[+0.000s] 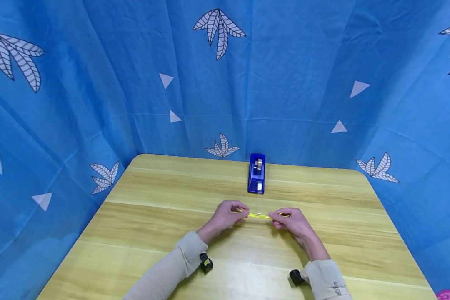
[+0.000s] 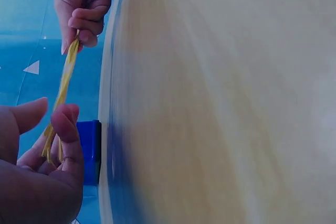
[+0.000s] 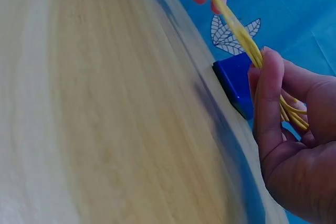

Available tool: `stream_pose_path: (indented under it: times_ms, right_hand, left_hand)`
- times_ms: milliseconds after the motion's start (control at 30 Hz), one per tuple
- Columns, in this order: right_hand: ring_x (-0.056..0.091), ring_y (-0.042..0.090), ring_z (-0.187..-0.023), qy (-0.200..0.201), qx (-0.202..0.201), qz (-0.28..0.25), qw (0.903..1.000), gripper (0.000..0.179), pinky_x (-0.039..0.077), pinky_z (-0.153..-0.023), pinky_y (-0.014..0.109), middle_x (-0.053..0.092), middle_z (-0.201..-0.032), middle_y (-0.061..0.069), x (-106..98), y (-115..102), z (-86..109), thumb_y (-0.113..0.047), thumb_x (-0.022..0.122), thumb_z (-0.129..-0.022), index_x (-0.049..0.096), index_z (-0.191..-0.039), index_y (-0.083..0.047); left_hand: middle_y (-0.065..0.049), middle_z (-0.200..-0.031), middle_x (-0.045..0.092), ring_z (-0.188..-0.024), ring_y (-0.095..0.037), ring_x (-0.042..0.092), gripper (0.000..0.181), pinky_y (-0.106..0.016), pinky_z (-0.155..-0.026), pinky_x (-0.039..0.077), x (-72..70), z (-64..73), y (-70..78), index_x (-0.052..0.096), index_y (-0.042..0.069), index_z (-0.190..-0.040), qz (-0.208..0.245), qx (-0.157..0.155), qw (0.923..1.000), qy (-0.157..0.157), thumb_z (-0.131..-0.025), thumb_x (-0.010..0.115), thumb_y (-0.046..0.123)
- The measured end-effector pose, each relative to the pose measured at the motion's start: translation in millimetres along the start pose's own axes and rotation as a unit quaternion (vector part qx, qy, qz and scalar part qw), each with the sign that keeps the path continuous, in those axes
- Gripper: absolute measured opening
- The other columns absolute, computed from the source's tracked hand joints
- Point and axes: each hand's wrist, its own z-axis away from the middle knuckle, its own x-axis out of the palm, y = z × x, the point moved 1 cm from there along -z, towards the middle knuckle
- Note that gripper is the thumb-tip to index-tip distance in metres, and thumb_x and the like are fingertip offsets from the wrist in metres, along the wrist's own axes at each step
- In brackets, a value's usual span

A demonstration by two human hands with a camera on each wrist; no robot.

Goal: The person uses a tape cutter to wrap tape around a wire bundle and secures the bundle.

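Note:
A bundle of thin yellow strands [image 1: 259, 216], looped at its ends, stretches between both hands above the table. I cannot tell whether it is cord or rubber bands. My left hand [image 1: 230, 213] holds its left end, and my right hand [image 1: 292, 223] pinches the right end between thumb and fingers. Loops stick out past the right fingers in the right wrist view. Clear, shiny tape [image 3: 236, 27] lies on the bundle's middle stretch. Just beyond the hands stands a blue tape dispenser [image 1: 256, 174]; a faint clear strip seems to run from it toward the bundle.
The wood-grain table [image 1: 172, 187] has rounded far corners. A blue curtain [image 1: 285, 75] with leaf prints hangs behind it and at both sides. The dispenser stands near the far edge. A pink object [image 1: 448, 295] shows at the lower right corner.

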Motion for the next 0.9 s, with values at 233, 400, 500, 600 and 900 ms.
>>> stream_pose_path:
  times_ms: [233,400,500,600,900]
  right_hand:
    - [0.073,0.011,-0.070,0.022,-0.010,-0.009,0.9997,0.016,0.062,-0.071,0.024,0.077,-0.084,0.008,-0.6,-0.7,-1.0,-0.004,0.075,-0.093,0.075,-0.106,0.006]
    - [0.075,0.012,-0.075,0.032,-0.020,-0.023,0.9990,0.020,0.063,-0.076,0.026,0.078,-0.091,0.011,0.9,-0.9,-1.1,-0.002,0.075,-0.093,0.073,-0.110,0.009]
    - [0.075,0.012,-0.076,0.038,-0.016,-0.024,0.9988,0.022,0.063,-0.076,0.026,0.078,-0.093,0.011,2.0,-1.2,-0.7,-0.003,0.075,-0.093,0.073,-0.111,0.009]
    - [0.075,0.013,-0.080,0.035,-0.013,-0.029,0.9989,0.030,0.063,-0.078,0.026,0.076,-0.099,0.008,3.8,-1.1,-0.6,-0.008,0.075,-0.095,0.070,-0.120,0.009]
    - [0.074,0.015,-0.088,0.005,0.003,-0.021,0.9998,0.059,0.063,-0.082,0.028,0.074,-0.110,0.010,4.8,-1.4,-2.0,-0.036,0.068,-0.101,0.057,-0.136,0.011]
  left_hand:
    - [-0.007,-0.097,0.073,-0.078,-0.015,0.069,0.023,-0.027,-0.072,0.061,1.3,-0.9,0.0,0.076,0.006,-0.109,0.022,-0.028,0.9993,-0.014,-0.098,0.073,0.026]
    - [-0.010,-0.099,0.074,-0.083,-0.015,0.072,0.020,-0.025,-0.075,0.061,3.7,-2.2,-1.7,0.075,0.001,-0.108,0.045,-0.023,0.9985,-0.022,-0.099,0.071,0.018]
    - [-0.014,-0.093,0.074,-0.081,-0.014,0.069,0.017,-0.022,-0.069,0.055,4.2,-1.7,-1.7,0.075,-0.001,-0.104,0.028,0.004,0.9993,-0.025,-0.100,0.070,0.015]
    - [-0.015,-0.089,0.074,-0.080,-0.014,0.066,0.015,-0.020,-0.065,0.048,3.6,-1.3,-2.0,0.074,-0.001,-0.099,0.002,0.037,0.9992,-0.014,-0.099,0.070,0.013]
    - [-0.007,-0.088,0.074,-0.083,-0.012,0.066,0.011,-0.022,-0.068,0.048,3.4,-0.7,-1.3,0.075,0.005,-0.096,-0.017,0.054,0.9983,0.015,-0.100,0.069,0.014]
